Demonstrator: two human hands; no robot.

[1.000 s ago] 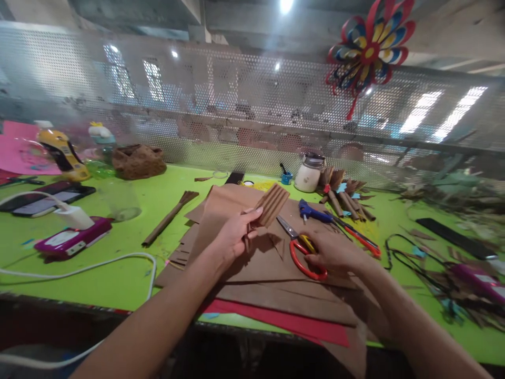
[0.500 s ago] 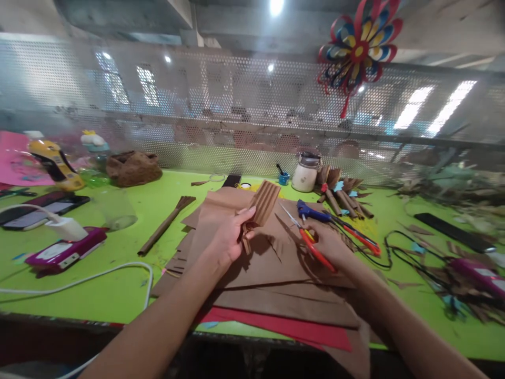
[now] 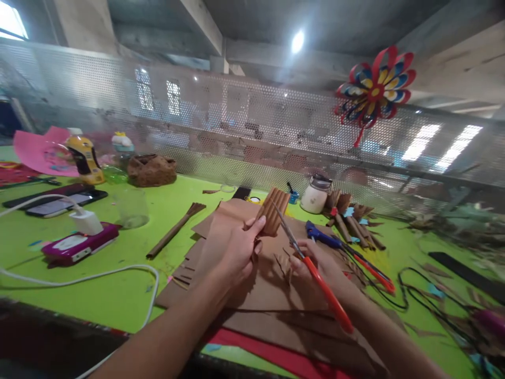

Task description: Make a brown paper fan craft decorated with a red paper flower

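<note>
One pleated paper point(image 3: 271, 220) pinched in left hand point(image 3: 237, 250), beside scissors point(image 3: 316, 275) gripped in right hand point(image 3: 329, 269)

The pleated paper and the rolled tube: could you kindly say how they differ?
The pleated paper is held in the left hand; the rolled tube lies on the table. The pleated paper is broad and ridged; the rolled tube is slender with a splayed end. Both are brown.
</note>
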